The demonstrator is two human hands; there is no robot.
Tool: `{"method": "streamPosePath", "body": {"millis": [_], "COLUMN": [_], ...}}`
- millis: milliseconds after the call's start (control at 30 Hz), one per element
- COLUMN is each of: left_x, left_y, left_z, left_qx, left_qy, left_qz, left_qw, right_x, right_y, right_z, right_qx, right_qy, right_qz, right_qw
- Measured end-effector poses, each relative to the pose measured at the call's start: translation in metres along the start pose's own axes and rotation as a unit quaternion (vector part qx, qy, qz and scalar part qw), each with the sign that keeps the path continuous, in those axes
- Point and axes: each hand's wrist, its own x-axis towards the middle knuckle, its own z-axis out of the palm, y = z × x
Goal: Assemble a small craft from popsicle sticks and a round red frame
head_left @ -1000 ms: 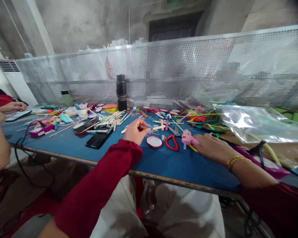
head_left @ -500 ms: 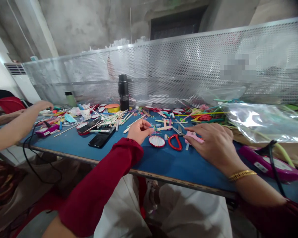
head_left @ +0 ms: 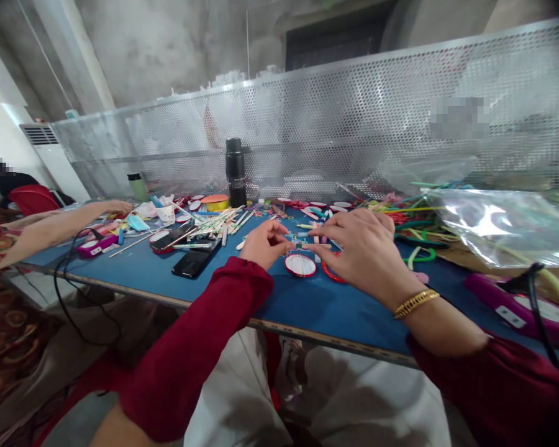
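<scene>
My left hand (head_left: 264,244) pinches a thin wooden craft stick (head_left: 323,246) by its left end. A bit of green (head_left: 299,246) shows on the stick close to my fingertips. My right hand (head_left: 363,248) has come up to the stick from the right, thumb and index finger apart around it; whether they touch it is unclear. Just below lies a round white disc with a red rim (head_left: 300,266) and pale strands across it. Red-handled scissors (head_left: 334,268) lie partly hidden under my right hand. Coloured scraps and small sticks lie behind my fingers.
Left are two dark phones (head_left: 196,257), a stick pile (head_left: 218,225) and a purple corded device (head_left: 96,246). A black flask (head_left: 235,174) stands at the back. Another purple device (head_left: 522,304) and clear plastic (head_left: 503,226) are right. A co-worker's arm (head_left: 74,217) reaches in from the left.
My right hand has let go of a pink piece beside the scissors and moved left to the craft stick. My left hand stays nearly in place. The co-worker's arm has reached farther forward.
</scene>
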Motion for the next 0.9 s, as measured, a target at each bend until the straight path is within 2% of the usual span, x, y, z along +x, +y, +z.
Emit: {"method": "streamPosePath", "body": {"millis": [133,267,433,533,667,767,833,900], "left_x": [0.007,0.016,0.023,0.026,0.028,0.028,0.027,0.025], "left_y": [0.002,0.011,0.02,0.016,0.011,0.015,0.018,0.019], "left_z": [-0.006,-0.012,-0.019,-0.02,-0.02,-0.023,-0.026,-0.027], "left_qx": [0.022,0.043,0.037,0.036,0.04,0.037,0.08,0.192], "left_qy": [-0.03,-0.095,-0.155,-0.178,-0.196,-0.183,-0.127,-0.057], "left_qz": [0.016,0.043,0.038,0.039,0.037,0.023,0.009,-0.011], "left_qw": [0.999,0.994,0.986,0.983,0.979,0.982,0.989,0.98], "right_x": [0.008,0.026,0.043,0.044,0.043,0.042,0.042,0.041], "right_y": [-0.003,-0.007,-0.004,-0.002,0.0,0.004,0.009,0.014], "right_z": [0.001,0.0,-0.002,0.001,0.006,0.008,0.009,0.009], "right_qx": [0.007,0.025,0.076,0.094,0.129,0.171,0.217,0.271], "right_qy": [-0.046,-0.114,-0.182,-0.217,-0.251,-0.24,-0.207,-0.145], "right_qz": [-0.021,-0.011,0.04,0.075,0.089,0.108,0.141,0.186], "right_qw": [0.999,0.993,0.98,0.969,0.955,0.95,0.943,0.933]}}
